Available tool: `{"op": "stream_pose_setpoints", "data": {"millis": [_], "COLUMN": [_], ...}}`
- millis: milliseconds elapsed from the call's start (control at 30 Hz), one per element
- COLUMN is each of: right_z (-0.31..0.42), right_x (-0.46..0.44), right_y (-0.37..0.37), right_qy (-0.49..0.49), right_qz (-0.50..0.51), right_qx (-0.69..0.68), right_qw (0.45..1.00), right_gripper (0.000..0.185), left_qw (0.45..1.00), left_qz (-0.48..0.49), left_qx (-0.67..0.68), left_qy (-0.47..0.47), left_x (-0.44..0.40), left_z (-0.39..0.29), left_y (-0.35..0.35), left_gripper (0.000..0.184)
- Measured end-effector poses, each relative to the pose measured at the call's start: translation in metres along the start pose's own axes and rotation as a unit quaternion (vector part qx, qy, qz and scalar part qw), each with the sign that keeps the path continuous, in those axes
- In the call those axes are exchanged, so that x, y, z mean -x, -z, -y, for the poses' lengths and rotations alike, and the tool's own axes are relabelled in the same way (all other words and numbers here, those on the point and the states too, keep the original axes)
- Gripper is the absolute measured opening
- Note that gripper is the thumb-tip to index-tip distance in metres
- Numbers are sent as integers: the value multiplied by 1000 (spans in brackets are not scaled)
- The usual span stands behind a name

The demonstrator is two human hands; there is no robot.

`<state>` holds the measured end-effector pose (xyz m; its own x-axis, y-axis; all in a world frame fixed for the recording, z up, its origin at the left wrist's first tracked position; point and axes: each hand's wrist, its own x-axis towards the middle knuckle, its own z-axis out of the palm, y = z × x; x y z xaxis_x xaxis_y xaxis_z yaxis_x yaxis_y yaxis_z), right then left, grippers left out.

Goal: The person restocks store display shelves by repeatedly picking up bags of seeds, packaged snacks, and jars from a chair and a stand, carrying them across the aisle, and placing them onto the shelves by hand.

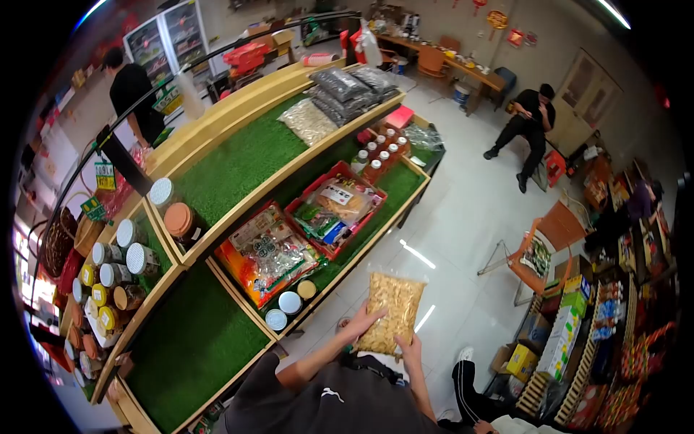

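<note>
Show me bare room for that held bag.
Room for the held bag: the bare lower section between the jar cluster and snack packets; the upper shelf between the orange-lidded jar and pale bag. Crowded: jar cluster, red crate.

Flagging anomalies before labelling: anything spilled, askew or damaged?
No spill or damage visible; the held bag looks whole. Only mild oddity: a pale bag lies beside the stacked dark bags on the upper turf, breaking the match; possibly deliberate.
</note>
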<state>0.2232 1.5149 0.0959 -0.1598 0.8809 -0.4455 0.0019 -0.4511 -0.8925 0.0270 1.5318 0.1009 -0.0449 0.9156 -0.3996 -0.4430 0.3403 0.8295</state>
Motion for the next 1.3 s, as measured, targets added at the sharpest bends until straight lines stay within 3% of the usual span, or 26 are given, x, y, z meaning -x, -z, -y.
{"op": "stream_pose_setpoints", "data": {"millis": [33,133,200,233,300,367,467,567,633,700,767,833,967,1100,1300], "right_z": [-1,83,118,135,164,193,249,316,331,364,398,394,347,359,365], "right_x": [-33,-76,-108,-126,-163,-199,-242,-285,-336,-365,-389,-431,-478,-461,-449], "right_y": [-2,-35,-62,-76,-100,-128,-181,-234,-277,-316,-341,-364,-393,-390,-390], "right_qy": [70,13,25,36,38,59,125,92,226,205,131,91,183,165,164], "right_qz": [17,92,141,171,211,266,346,388,414,405,358,338,267,281,274], "right_qx": [20,26,1,10,23,56,69,105,50,-10,14,-39,-41,-80,-106], "right_qw": [997,995,990,985,977,961,927,911,881,891,925,936,945,942,942], "right_gripper": [39,48,53,53,53,53,56,55,51,51,55,70,74,74,69], "left_qw": [1000,1000,989,988,970,933,896,866,853,867,856,837,842,847,803], "left_qz": [-11,1,-43,-51,-84,-160,-254,-318,-347,-331,-349,-360,-408,-405,-464], "left_qx": [7,0,9,1,-55,-153,-170,-160,-187,-104,-79,-120,-116,-68,-186], "left_qy": [3,-19,-142,-147,-220,-285,-323,-351,-343,-357,-373,-395,-333,-338,-323], "left_x": [-18,-51,-52,-33,-41,-50,-77,-121,-152,-192,-237,-280,-331,-328,-334], "left_z": [-19,-51,-90,-135,-152,-182,-229,-280,-319,-359,-394,-418,-427,-432,-422], "left_y": [10,33,38,30,43,48,54,74,93,111,130,155,184,178,191], "left_gripper": [78,80,83,83,80,89,93,91,83,78,76,76,78,84,86]}}
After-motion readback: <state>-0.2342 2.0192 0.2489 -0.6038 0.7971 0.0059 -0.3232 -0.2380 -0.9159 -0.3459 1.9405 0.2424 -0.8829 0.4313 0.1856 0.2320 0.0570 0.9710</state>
